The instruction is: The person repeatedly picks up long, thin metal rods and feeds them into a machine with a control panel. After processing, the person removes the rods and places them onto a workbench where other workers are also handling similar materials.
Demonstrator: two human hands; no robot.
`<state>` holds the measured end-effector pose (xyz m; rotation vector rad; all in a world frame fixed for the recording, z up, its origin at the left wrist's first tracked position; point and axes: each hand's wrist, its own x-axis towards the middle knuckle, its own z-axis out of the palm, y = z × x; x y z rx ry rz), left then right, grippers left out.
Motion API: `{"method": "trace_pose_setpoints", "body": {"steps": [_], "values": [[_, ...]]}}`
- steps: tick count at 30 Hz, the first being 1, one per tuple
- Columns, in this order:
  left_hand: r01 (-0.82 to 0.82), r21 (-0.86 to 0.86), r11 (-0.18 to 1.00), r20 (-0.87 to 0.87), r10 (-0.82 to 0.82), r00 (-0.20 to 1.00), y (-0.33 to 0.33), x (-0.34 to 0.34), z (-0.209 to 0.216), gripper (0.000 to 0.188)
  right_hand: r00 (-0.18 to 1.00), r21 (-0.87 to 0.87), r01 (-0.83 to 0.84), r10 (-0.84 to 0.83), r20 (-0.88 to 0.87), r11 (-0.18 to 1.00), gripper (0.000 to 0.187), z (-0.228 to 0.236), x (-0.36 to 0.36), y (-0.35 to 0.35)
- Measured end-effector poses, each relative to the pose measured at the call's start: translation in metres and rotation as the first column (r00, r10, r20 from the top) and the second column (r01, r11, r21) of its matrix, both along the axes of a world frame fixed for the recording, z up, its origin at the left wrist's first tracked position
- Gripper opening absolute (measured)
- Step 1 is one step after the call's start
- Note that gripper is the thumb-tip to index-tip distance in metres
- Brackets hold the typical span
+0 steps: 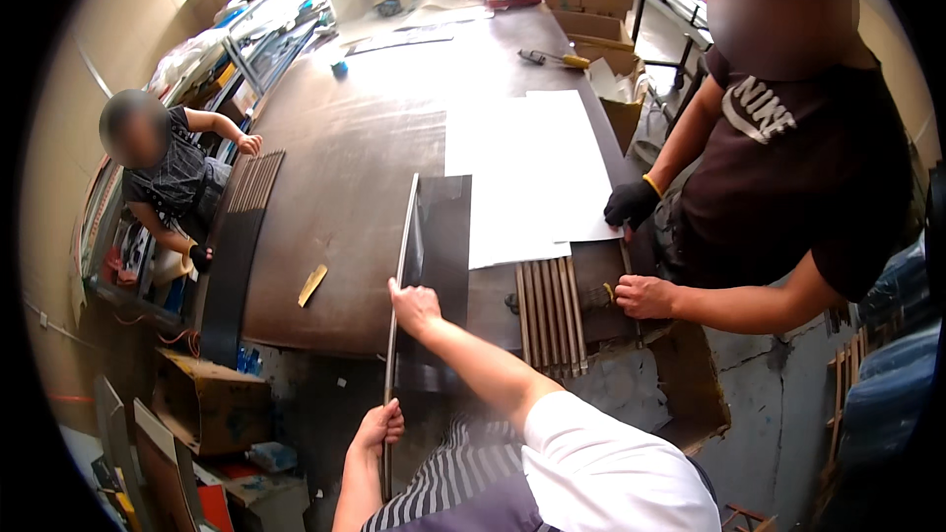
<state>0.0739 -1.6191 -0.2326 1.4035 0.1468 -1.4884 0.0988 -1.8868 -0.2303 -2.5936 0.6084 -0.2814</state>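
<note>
A long, thin metal strip point(402, 246) runs along the left edge of a dark flat sheet point(448, 236), which overhangs the table's near edge. My right hand point(416, 308) is closed around the strip at about its middle. Lower down, near my body, my left hand point(379, 426) is closed around the same strip. Whether the strip is fixed to the sheet, I cannot tell. To the right of the sheet lies a row of several brown rods point(547, 315), their ends past the table edge. White sheets point(532, 167) lie beyond them.
A brown table point(345, 148) stretches ahead. At right, a co-worker point(788, 167) with one black glove handles a thin strip. Another person point(177, 167) stands at left by black panels point(232, 276). A yellowish scrap point(312, 286) lies on the table; a cardboard box point(212, 399) sits below.
</note>
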Motion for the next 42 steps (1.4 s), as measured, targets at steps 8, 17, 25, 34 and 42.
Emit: {"method": "trace_pose_setpoints", "body": {"steps": [8, 17, 25, 34, 42], "values": [[-0.004, -0.020, 1.000, -0.007, 0.004, 1.000, 0.003, 0.005, -0.014, 0.035, 0.892, 0.362, -0.452, 0.426, 0.154, 0.815, 0.010, -0.030, -0.159, 0.125], [-0.011, -0.008, 1.000, -0.005, 0.011, 1.000, -0.001, 0.001, -0.014, 0.035, 0.701, 0.557, -0.449, 0.662, -0.264, 0.699, 0.021, -0.046, -0.177, 0.108], [-0.013, -0.014, 1.000, 0.003, 0.013, 1.000, -0.001, -0.003, -0.015, 0.036, 0.738, 0.612, -0.361, 0.617, -0.274, 0.703, 0.022, -0.054, -0.179, 0.107], [-0.057, 0.007, 0.998, 0.027, 0.057, 0.998, -0.009, -0.006, -0.010, 0.035, 0.745, 0.652, -0.332, 0.613, -0.262, 0.682, 0.024, -0.060, -0.179, 0.101], [-0.054, 0.013, 0.998, 0.025, 0.054, 0.998, -0.001, -0.009, -0.028, 0.035, 0.752, 0.642, -0.336, 0.607, -0.257, 0.689, 0.021, -0.074, -0.182, 0.106]]}}
